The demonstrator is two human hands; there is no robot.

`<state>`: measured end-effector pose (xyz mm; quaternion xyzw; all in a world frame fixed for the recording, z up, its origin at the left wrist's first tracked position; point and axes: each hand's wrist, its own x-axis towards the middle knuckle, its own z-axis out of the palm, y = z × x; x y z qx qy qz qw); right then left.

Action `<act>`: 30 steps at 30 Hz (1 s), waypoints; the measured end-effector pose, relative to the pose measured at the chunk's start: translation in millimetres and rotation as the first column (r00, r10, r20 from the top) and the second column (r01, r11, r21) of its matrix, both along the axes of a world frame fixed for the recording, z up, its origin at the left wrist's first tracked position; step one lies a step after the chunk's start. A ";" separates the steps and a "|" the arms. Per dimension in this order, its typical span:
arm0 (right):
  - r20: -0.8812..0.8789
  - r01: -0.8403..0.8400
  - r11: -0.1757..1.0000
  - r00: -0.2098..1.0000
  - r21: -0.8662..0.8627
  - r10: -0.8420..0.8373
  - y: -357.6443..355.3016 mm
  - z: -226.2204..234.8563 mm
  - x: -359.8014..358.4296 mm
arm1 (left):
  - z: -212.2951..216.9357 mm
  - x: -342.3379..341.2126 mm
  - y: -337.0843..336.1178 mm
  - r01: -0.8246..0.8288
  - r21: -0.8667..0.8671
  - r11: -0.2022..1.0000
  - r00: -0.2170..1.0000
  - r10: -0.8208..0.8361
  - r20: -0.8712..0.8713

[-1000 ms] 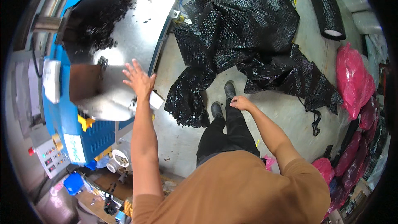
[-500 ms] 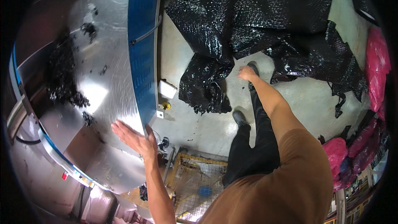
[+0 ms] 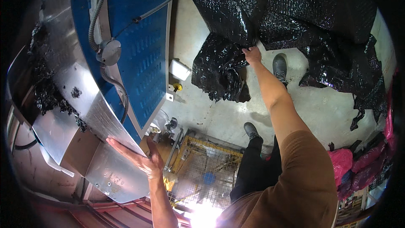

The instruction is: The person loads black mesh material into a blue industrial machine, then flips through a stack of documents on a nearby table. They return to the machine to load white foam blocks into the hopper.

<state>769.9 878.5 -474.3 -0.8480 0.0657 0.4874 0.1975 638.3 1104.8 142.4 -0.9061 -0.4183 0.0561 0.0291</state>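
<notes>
My left hand (image 3: 141, 160) lies with fingers stretched and thumb apart against the edge of a shiny metal tray (image 3: 86, 74). Dark, ragged scraps (image 3: 52, 86) are heaped along the tray. Out in front, my right arm reaches over the floor. At its end, my right hand (image 3: 253, 55) has loosely extended fingers overlapping the edge of a crumpled, glossy black sheet (image 3: 223, 65) in the picture; whether they touch it I cannot tell. Nothing shows in either hand.
Below the tray stands a blue machine panel (image 3: 141, 59) with grey conduit. A larger black sheet (image 3: 312, 8) spreads over the floor ahead. Pink bags (image 3: 339, 164) lie at the right. A yellow-framed mesh (image 3: 211, 164) is near my legs, beside my boots (image 3: 279, 67).
The view has shifted, showing more of the blue panel. My right hand has moved from above bare floor to the black sheet's edge. My feet have shifted; my left hand stays at the tray.
</notes>
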 end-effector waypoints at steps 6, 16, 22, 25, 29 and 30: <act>0.018 -0.024 0.986 0.999 -0.163 0.027 -12.0 60.2 43.6 | 0.2 -3.1 -1.3 -0.001 0.018 1.000 1.000 0.001 0.000; 0.011 0.122 0.982 0.992 0.143 -0.125 -14.2 -58.4 -24.7 | -8.6 1.9 1.6 0.002 0.007 1.000 0.997 -0.003 0.082; -0.699 0.898 0.363 0.426 0.249 -0.575 17.8 140.9 -15.4 | 6.7 -6.2 -6.4 0.042 0.121 0.992 0.999 -0.039 -0.030; -0.825 0.959 0.058 0.268 0.276 -0.498 -16.9 242.1 6.4 | 5.0 -16.6 -2.8 -0.014 0.092 0.996 1.000 0.012 0.021; -0.876 0.891 -0.201 0.318 0.407 -0.363 -68.7 367.9 47.7 | 6.1 -23.2 0.3 -0.001 0.024 1.000 0.993 -0.002 0.114; -0.865 0.856 -0.267 0.329 0.443 -0.378 -77.7 408.7 55.3 | 10.9 -20.5 -0.5 -0.014 0.010 1.000 0.994 0.013 0.109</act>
